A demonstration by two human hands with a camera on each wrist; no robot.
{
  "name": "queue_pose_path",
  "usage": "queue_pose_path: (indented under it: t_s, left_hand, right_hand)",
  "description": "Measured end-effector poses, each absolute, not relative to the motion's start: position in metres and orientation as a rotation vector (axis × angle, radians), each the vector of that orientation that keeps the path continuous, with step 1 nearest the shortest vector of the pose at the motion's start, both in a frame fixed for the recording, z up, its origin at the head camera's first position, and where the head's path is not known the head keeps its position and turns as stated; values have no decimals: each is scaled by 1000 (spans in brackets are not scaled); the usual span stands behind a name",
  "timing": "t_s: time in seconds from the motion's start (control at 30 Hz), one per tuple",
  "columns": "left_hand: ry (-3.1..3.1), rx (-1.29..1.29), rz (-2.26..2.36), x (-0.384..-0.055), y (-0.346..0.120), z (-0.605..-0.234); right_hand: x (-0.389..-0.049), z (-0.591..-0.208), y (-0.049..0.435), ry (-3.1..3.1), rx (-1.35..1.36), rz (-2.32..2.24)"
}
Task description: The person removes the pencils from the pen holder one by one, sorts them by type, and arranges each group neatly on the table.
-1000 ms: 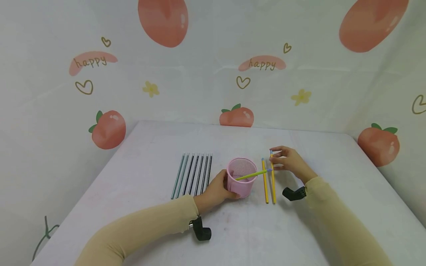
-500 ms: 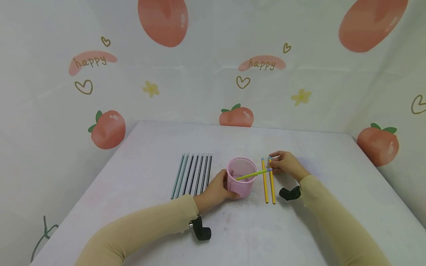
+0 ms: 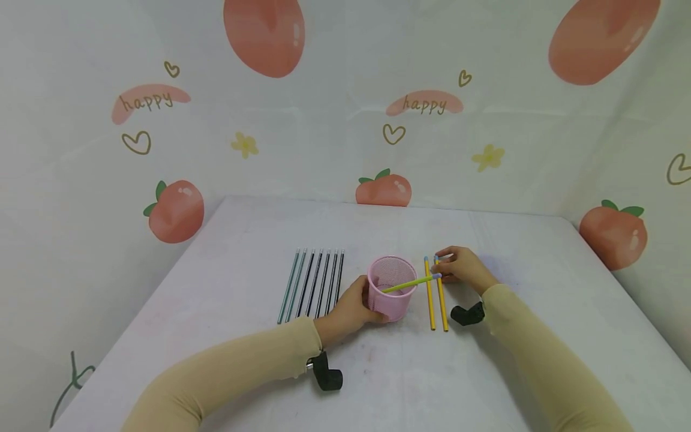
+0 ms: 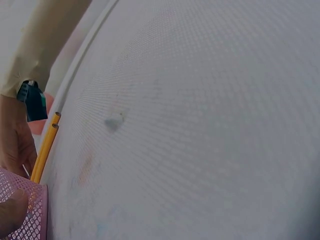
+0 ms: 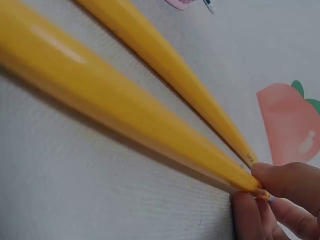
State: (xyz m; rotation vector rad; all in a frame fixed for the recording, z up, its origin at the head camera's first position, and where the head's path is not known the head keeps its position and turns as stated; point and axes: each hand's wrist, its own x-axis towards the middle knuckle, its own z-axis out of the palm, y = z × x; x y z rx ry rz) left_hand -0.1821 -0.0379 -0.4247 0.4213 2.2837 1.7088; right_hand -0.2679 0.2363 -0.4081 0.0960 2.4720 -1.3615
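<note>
My left hand (image 3: 351, 309) grips the side of a pink mesh pencil cup (image 3: 391, 311) standing on the table. Inside the cup leans a lime-green pencil (image 3: 402, 286), its purple end jutting over the rim to the right. To the right of the cup, two yellow pencils lie side by side, blue ends away from me. My right hand (image 3: 463, 268) pinches the far end of the right-hand yellow pencil (image 3: 442, 306); the left-hand yellow pencil (image 3: 430, 306) lies close by. In the right wrist view, thumb and fingers hold the nearer yellow pencil (image 5: 125, 112) by its tip.
Left of the cup, several teal and black pencils (image 3: 320, 276) lie in a parallel row, their near ends partly hidden by my left hand. The white table (image 3: 388, 390) meets a fruit-printed backdrop (image 3: 318, 150) behind. A green cord (image 3: 72, 381) hangs at far left.
My right hand has moved slightly left and toward me, bringing the right-hand yellow pencil's far end closer to the other yellow pencil and about level with it. The left hand and cup stay put.
</note>
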Motion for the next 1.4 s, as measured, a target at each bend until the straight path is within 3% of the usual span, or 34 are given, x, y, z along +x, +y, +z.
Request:
queue_pose_path:
  t_s: [1.1,1.4]
  left_hand:
    - [2279,419,1699,-181,-38,-424]
    - [2286,436,1704,-182,-39,-427]
  right_hand:
    - [-265,-400,236,2494,148,-1319]
    - [-246,-363,233,2611,-158,-1606]
